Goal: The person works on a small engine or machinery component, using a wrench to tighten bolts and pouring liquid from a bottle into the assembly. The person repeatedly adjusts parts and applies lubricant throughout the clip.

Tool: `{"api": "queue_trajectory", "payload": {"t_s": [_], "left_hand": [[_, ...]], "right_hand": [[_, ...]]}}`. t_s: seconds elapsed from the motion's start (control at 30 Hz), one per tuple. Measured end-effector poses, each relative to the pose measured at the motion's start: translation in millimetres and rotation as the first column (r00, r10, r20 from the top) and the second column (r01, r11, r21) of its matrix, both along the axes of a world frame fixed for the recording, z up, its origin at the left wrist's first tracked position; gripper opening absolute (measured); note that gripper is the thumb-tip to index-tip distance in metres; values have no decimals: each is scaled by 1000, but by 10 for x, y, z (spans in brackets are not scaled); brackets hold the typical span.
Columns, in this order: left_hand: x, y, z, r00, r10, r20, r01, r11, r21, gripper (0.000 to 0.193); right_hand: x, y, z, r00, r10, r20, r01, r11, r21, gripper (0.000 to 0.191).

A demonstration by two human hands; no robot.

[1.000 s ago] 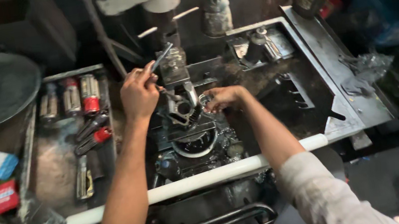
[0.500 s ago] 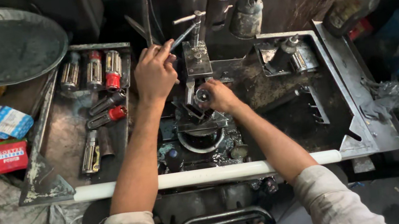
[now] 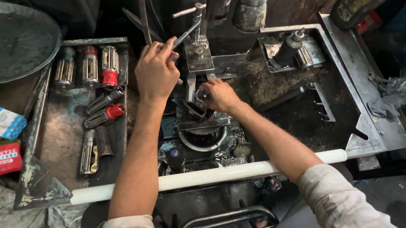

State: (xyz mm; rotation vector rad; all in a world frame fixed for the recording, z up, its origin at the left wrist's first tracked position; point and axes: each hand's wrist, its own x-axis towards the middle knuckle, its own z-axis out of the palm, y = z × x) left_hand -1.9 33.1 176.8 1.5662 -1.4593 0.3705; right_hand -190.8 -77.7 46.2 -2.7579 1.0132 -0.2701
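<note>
Metal is everywhere in the head view, dark and oily. The left hand (image 3: 156,73) has its fingers curled tight around the thin silver metal lever handle (image 3: 186,30), which sits above the clamp and slants up to the right. The right hand (image 3: 218,96) pinches a small round dark metal part (image 3: 202,96) in the grey steel machine clamp (image 3: 197,112). It seems best to hold the part steady and turn the handle slowly. Red-tipped metal honing tools (image 3: 103,114) lie in the tray, well apart.

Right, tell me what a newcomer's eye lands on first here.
Two bare hands at the middle of a greasy machine: the left hand grips a metal lever handle, the right hand presses a small part in the clamp below. Left of them, red-capped cylindrical tools lie in a metal tray.
</note>
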Motion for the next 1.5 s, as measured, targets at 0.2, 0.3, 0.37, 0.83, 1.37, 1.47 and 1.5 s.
{"api": "queue_trajectory", "payload": {"t_s": [0.2,0.3,0.37,0.83,1.37,1.47,1.5], "left_hand": [[-7,-7,-23,1000,-11,2,11,1000,11,35],[-21,-8,-24,1000,-11,-11,11,999,53,31],[-28,-5,-18,1000,-14,-13,15,998,63,30],[-89,13,6,999,-39,21,38,997,70,31],[-325,-31,-105,983,-177,37,174,981,84,40],[-480,-81,-207,965,-244,96,235,967,95,36],[-528,-90,-242,958,-260,117,249,963,101,34]], "right_hand": [[-34,-4,20,999,23,-47,-22,1000,11,76],[-45,-24,27,994,104,-35,-105,994,-39,71],[-34,-64,48,987,141,-74,-143,989,-25,70],[66,-160,103,949,285,-134,-296,952,-72,52],[-434,-744,141,809,-361,464,64,839,541,18],[-666,-976,-158,908,-310,282,41,735,677,24],[-751,-1017,-258,951,-253,178,30,648,761,27]]}}
